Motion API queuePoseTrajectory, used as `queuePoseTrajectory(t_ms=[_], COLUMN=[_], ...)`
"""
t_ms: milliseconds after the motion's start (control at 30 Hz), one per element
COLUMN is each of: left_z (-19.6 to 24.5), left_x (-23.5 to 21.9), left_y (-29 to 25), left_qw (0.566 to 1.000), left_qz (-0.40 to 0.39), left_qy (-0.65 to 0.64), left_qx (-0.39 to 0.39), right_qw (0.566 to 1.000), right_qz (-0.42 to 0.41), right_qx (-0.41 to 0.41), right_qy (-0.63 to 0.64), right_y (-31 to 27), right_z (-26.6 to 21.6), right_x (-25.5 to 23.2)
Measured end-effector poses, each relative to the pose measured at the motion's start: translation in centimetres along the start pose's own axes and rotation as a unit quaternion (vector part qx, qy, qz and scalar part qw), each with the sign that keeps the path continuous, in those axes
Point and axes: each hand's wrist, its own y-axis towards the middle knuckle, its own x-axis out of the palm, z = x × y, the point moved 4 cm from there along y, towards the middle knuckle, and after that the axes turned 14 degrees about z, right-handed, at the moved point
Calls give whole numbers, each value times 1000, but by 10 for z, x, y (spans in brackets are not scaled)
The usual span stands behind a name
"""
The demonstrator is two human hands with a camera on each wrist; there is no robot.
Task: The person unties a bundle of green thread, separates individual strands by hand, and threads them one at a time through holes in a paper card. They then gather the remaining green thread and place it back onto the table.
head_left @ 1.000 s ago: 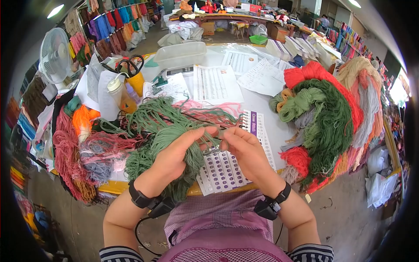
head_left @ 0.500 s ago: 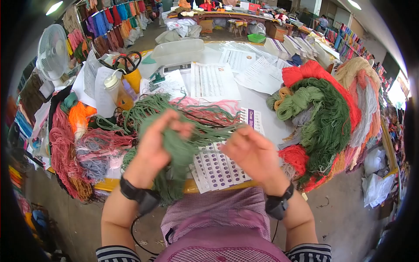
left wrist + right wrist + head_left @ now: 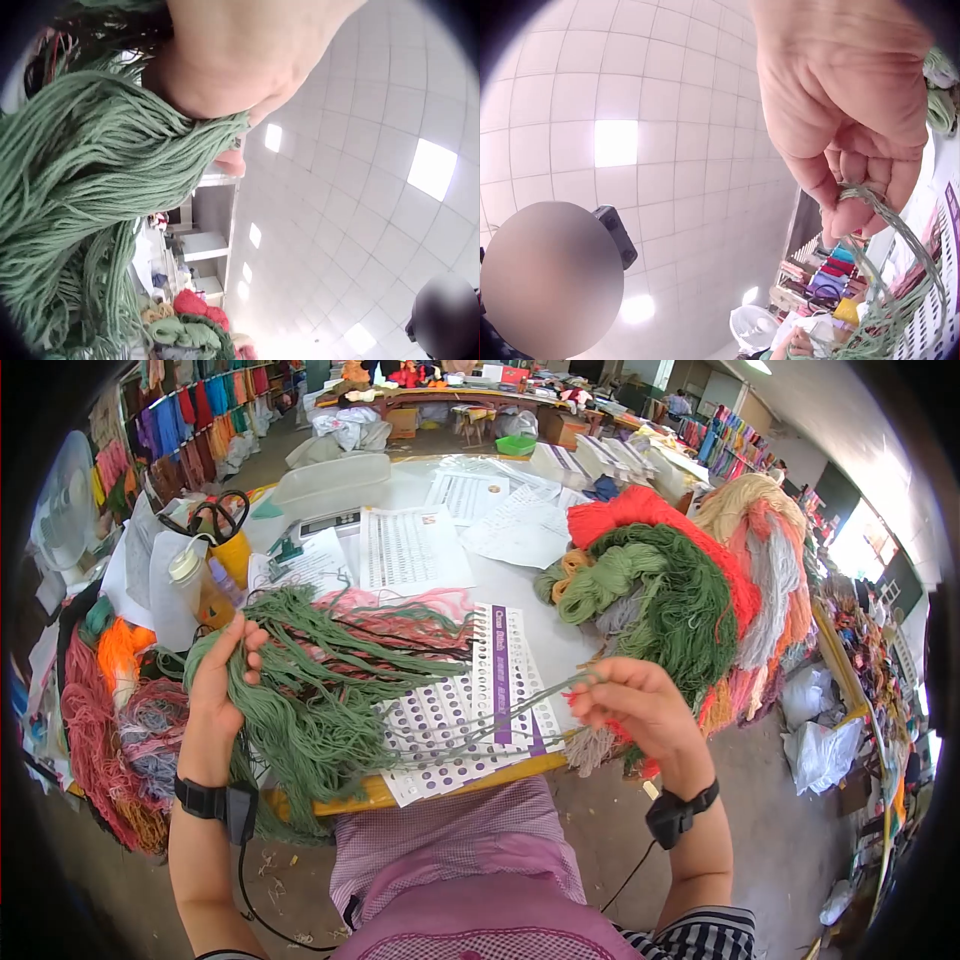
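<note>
A thick bundle of sage-green yarn (image 3: 310, 710) hangs from my left hand (image 3: 222, 678) at the left of the table, the strands gripped between thumb and fingers; the left wrist view shows the green yarn (image 3: 112, 172) gathered under the hand (image 3: 232, 52). My right hand (image 3: 640, 710), out to the right, pinches a few thin green strands that stretch back over the punched cards (image 3: 430, 720) to the bundle. In the right wrist view, the thin strands (image 3: 907, 236) loop over the fingertips of the right hand (image 3: 847, 112).
Red, dark green and peach yarn (image 3: 690, 600) is heaped at the right. Pink and black strands lie behind the green bundle. Papers (image 3: 415, 550), a clear tray (image 3: 330, 480), a bottle (image 3: 190, 582) and a yellow holder (image 3: 232, 555) with scissors stand farther back.
The hands have moved apart, left hand leftward with the green bundle, right hand rightward, drawing thin strands out between them. The head view has turned to the right.
</note>
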Motion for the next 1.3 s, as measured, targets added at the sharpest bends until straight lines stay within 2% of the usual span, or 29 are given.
queuePoseTrajectory(t_ms=[67, 200, 300, 467, 567, 667, 800, 900, 967, 1000, 1067, 1100, 1133, 1167, 1200, 1267, 1300], left_z=[-6, -20, -31, -42, -56, -63, -78, -83, -78, -68, -57, -49, -34, -23, -11, 9, 18], left_x=[16, 39, 51, 73, 88, 100, 101, 99, 99, 99, 87, 73, 61, 45, 24, -25, -48], left_y=[-18, -49, -63, -86, -102, -114, -108, -105, -105, -105, -89, -72, -60, -41, -20, 26, 44], left_qw=[999, 993, 980, 962, 946, 964, 961, 960, 962, 968, 979, 982, 995, 992, 990, 989, 992], left_qz=[2, -44, -127, -189, -245, -211, -237, -244, -243, -223, -189, -175, -79, -87, -93, -76, -56], left_qy=[38, 106, 143, 186, 178, 116, 92, 99, 97, 97, 51, 6, -11, -54, -76, -103, -95], left_qx=[6, -16, -52, -70, -114, -114, -110, -92, -78, -63, -61, -72, -62, -76, -77, -75, -62], right_qw=[1000, 997, 995, 991, 986, 978, 984, 987, 986, 986, 926, 893, 917, 938, 987, 996, 992], right_qz=[-22, -66, -90, -108, -128, -141, -114, -114, -73, -73, -91, -116, -125, -133, 18, 86, 124], right_qx=[2, 20, 24, 36, 55, 91, 118, 73, 37, 37, 95, 141, 105, 69, 38, 3, 11], right_qy=[9, 28, 38, 64, 90, 125, 76, 89, 145, 144, 355, 412, 363, 312, 155, -11, -22], right_y=[3, 7, 9, 13, 16, 21, 23, 26, 27, 27, 27, 22, 19, 14, 2, -6, -11], right_z=[3, 8, 9, 18, 21, 31, 42, 46, 41, 41, 41, 35, 27, 18, 4, -4, -6], right_x=[10, 27, 37, 50, 65, 92, 127, 139, 140, 138, 122, 106, 82, 58, 35, -27, -59])
